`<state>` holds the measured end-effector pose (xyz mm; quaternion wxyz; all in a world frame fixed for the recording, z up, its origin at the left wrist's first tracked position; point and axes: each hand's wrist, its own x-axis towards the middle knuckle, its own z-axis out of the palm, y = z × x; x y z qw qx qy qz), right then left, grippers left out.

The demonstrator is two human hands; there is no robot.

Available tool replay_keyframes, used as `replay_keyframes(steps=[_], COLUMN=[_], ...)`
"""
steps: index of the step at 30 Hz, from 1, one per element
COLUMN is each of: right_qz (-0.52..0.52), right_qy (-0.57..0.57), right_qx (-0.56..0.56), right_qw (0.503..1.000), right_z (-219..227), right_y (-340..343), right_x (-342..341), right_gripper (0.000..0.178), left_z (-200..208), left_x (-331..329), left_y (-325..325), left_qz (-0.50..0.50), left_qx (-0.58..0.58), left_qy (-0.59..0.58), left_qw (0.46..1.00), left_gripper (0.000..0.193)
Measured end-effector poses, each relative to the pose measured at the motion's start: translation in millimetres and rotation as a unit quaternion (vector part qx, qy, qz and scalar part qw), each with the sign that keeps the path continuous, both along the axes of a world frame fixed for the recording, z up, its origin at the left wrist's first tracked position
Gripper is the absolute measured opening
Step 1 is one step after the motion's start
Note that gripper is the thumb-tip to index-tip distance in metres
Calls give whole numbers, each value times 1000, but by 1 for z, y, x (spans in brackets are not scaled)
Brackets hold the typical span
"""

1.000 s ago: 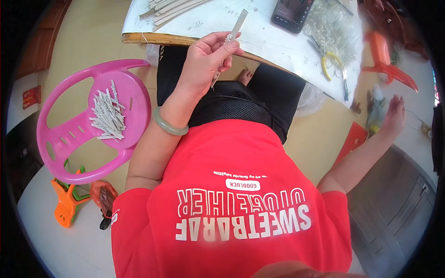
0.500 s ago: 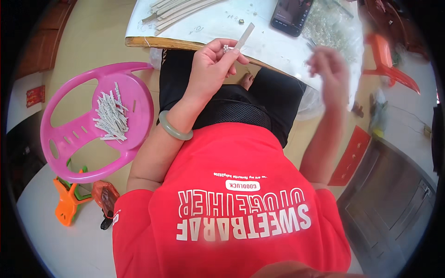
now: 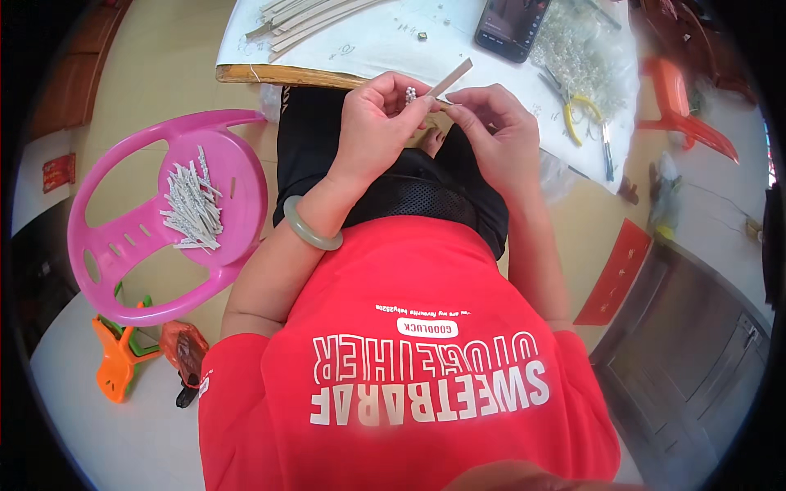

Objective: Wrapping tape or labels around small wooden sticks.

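My left hand (image 3: 368, 123) pinches a flat grey-beige strip (image 3: 452, 78), which slants up and to the right from the fingertips. A small cluster of pearly white beads (image 3: 411, 94) shows between its curled fingers. Close beside it, my right hand (image 3: 501, 135) has thumb and forefinger pressed together near the strip's lower end; what they pinch is too small to make out. Both hands are held over my lap by the table edge. Yellow-handled pliers (image 3: 583, 119) lie on the white-covered table (image 3: 393, 49) to the right.
Several long strips (image 3: 307, 24) lie at the table's far left, a phone (image 3: 512, 29) and a heap of clear beads (image 3: 585, 49) farther right. A slim dark tool (image 3: 607, 153) rests near the right edge. At left, a pink plastic chair (image 3: 246, 176) holds a pile of short beaded strips (image 3: 192, 204).
My right hand has come left from over the pliers to meet my left hand, uncovering the pliers on the table. The strip has tilted farther right.
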<state>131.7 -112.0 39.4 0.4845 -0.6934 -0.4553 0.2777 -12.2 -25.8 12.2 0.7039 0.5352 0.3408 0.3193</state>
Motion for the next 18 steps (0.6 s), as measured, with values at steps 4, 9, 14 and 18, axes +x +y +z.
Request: replay_keyframes(steps=[4,9,14,18], right_qz=[-17,-25,-19,-17], right_qy=[15,19,20,15], right_qx=[-5,23,14,-15], right_qw=[1000,999,1000,1000], right_z=[-2,-6,-4,-1], right_y=[2,5,4,3], right_x=[-2,-2,-1,-1], right_gripper=[6,4,4,6], left_z=[4,6,8,11], left_x=[2,2,4,5], left_y=[-4,-5,-4,-3], left_qz=[-1,-3,4,18], left_qx=[-1,-1,-16,-55], left_qy=[-7,-13,-18,-37], left_qw=[1000,1000,1000,998], left_gripper=[9,10,10,9])
